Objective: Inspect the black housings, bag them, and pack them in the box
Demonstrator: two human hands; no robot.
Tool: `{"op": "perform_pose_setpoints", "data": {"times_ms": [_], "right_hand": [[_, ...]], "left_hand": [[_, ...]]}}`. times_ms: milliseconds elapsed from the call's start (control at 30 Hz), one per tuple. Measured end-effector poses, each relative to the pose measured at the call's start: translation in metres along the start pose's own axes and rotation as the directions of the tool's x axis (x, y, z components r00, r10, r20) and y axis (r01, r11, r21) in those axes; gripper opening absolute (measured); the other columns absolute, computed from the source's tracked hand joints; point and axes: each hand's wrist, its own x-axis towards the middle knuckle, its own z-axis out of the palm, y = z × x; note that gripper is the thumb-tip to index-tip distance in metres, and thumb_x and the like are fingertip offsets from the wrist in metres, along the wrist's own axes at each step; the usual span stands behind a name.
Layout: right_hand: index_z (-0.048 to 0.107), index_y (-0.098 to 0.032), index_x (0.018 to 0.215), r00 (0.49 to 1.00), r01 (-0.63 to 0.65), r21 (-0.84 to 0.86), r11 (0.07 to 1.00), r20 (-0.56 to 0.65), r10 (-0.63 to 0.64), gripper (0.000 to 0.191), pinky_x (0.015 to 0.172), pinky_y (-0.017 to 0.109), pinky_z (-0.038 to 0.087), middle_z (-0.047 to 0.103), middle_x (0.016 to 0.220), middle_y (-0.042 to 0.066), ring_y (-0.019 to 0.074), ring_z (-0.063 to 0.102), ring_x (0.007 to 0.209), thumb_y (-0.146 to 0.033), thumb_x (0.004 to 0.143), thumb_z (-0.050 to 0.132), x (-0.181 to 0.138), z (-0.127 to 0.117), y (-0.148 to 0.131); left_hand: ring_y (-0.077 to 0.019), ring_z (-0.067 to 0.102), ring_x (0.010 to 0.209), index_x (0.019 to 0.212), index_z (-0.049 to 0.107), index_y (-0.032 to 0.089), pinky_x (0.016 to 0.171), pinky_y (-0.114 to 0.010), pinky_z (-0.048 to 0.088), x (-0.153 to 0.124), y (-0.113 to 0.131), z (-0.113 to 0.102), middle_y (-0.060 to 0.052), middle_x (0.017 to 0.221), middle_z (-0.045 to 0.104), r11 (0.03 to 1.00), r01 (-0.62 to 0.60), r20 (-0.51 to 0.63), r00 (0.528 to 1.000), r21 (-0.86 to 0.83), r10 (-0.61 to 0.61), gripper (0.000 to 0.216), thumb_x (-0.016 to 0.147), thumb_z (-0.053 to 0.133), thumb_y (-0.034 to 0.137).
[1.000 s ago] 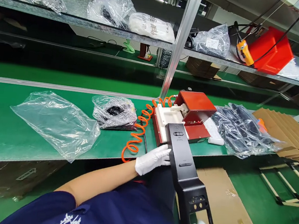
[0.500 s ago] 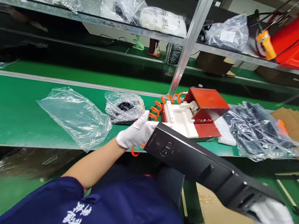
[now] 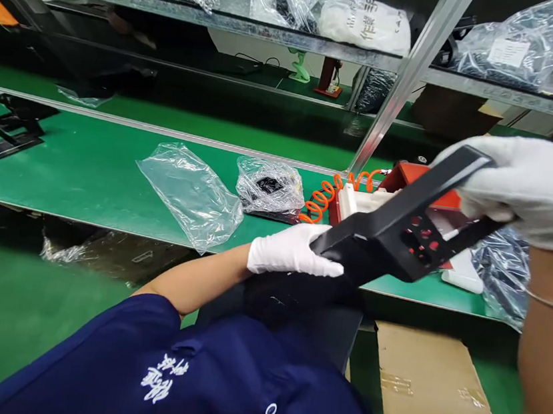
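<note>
Both my hands wear white gloves and hold a long black plastic part (image 3: 400, 225) in the air in front of the green bench. My right hand (image 3: 525, 187) is closed round its upper end, raised high at the right. My left hand (image 3: 294, 249) lies with fingers extended against the part's lower end, near the bench's front edge. Behind the part sits a red and white fixture (image 3: 373, 195) with an orange coiled hose (image 3: 325, 196).
Two clear plastic bags (image 3: 192, 193) lie on the green bench (image 3: 84, 173); the smaller bag (image 3: 269, 186) holds dark parts. A black bracket (image 3: 12, 124) rests at far left. A metal post (image 3: 403, 81) carries a shelf with bagged items. Cardboard (image 3: 435, 394) lies on the floor.
My right hand has swung the part's far end up from low right to high right. My left hand has stayed at the other end. The view has shifted left.
</note>
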Motion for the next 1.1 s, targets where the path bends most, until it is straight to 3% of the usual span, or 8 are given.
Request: {"op": "perform_pose_setpoints", "data": {"times_ms": [67,167,267,367,433,767,967,1100], "right_hand": [[0.056,0.015,0.077,0.984,0.156,0.047,0.987,0.081,-0.159,0.05,0.076,0.021,0.036,0.059,0.129,0.011,0.0159,0.061,0.115,-0.019,0.073,0.02,0.008,0.018,-0.028],[0.06,0.008,0.075,0.905,0.425,0.279,0.861,-0.127,-0.406,0.047,0.091,0.022,0.042,0.049,0.148,0.005,0.0131,0.056,0.13,-0.023,0.082,0.025,0.002,0.052,-0.029],[0.066,-0.02,0.128,0.916,0.396,0.446,0.803,-0.258,-0.308,0.044,0.112,0.029,0.051,0.058,0.142,0.005,0.0123,0.062,0.13,-0.041,0.089,0.064,-0.017,0.115,0.006],[0.051,-0.014,0.15,0.952,0.24,0.408,0.881,0.079,-0.296,0.084,0.109,0.039,0.059,0.055,0.143,0.017,0.0204,0.065,0.124,-0.069,0.088,0.062,-0.038,0.196,0.037],[0.042,-0.013,0.158,0.96,0.247,0.287,0.926,0.056,-0.273,0.102,0.116,0.048,0.053,0.048,0.15,0.018,0.0268,0.057,0.136,-0.081,0.084,0.058,-0.049,0.241,0.044],[0.054,-0.008,0.146,0.934,0.344,0.102,0.934,-0.145,-0.328,0.091,0.102,0.042,0.06,0.055,0.142,0.018,0.0243,0.063,0.126,-0.08,0.095,0.032,-0.052,0.267,0.048],[0.047,-0.012,0.152,0.939,0.343,0.284,0.896,-0.063,-0.339,0.077,0.126,0.042,0.048,0.047,0.153,0.013,0.019,0.051,0.145,-0.068,0.099,0.039,-0.052,0.268,0.058],[0.049,-0.014,0.146,0.958,0.283,0.505,0.815,-0.104,-0.269,0.063,0.12,0.032,0.053,0.051,0.15,0.012,0.0121,0.057,0.138,-0.059,0.103,0.041,-0.06,0.269,0.065]], "left_hand": [[-0.0244,0.073,0.084,0.103,0.074,0.015,0.081,-0.038,0.06,-0.004,-0.005,0.005,-0.004,0.091,0.076,0.996,-0.023,-0.171,0.985,-0.085,0.008,0.041,0.074,0.089,0.038],[-0.0263,0.074,0.092,0.11,0.072,0.015,0.088,-0.041,0.06,-0.008,-0.011,-0.01,-0.008,0.104,0.076,0.938,-0.213,-0.404,0.91,-0.272,0.09,0.048,0.074,0.09,0.041],[-0.0275,0.076,0.097,0.115,0.071,0.018,0.091,-0.042,0.061,-0.006,-0.012,-0.033,-0.008,0.11,0.077,0.804,-0.499,-0.701,0.697,-0.323,0.15,0.045,0.08,0.086,0.042],[-0.0295,0.076,0.108,0.117,0.07,0.02,0.1,-0.044,0.06,-0.001,-0.01,-0.043,-0.007,0.108,0.077,0.71,-0.656,-0.861,0.489,-0.255,0.142,0.042,0.081,0.085,0.037],[-0.0305,0.073,0.117,0.118,0.071,0.022,0.104,-0.044,0.058,0.003,-0.009,-0.041,-0.006,0.108,0.077,0.679,-0.701,-0.894,0.423,-0.219,0.149,0.04,0.082,0.084,0.033],[-0.0245,0.077,0.108,0.117,0.072,0.024,0.102,-0.039,0.061,0.002,-0.014,-0.027,-0.001,0.106,0.078,0.678,-0.715,-0.928,0.349,-0.172,0.132,0.031,0.086,0.077,0.028],[-0.0246,0.077,0.105,0.125,0.07,0.025,0.102,-0.04,0.059,0.006,-0.019,-0.033,-0.005,0.116,0.077,0.674,-0.719,-0.902,0.389,-0.169,0.188,0.041,0.086,0.079,0.029],[-0.0223,0.077,0.093,0.121,0.071,0.028,0.088,-0.036,0.063,0.006,-0.021,-0.044,-0.002,0.111,0.078,0.679,-0.721,-0.94,0.313,-0.14,0.138,0.042,0.081,0.083,0.033]]}}
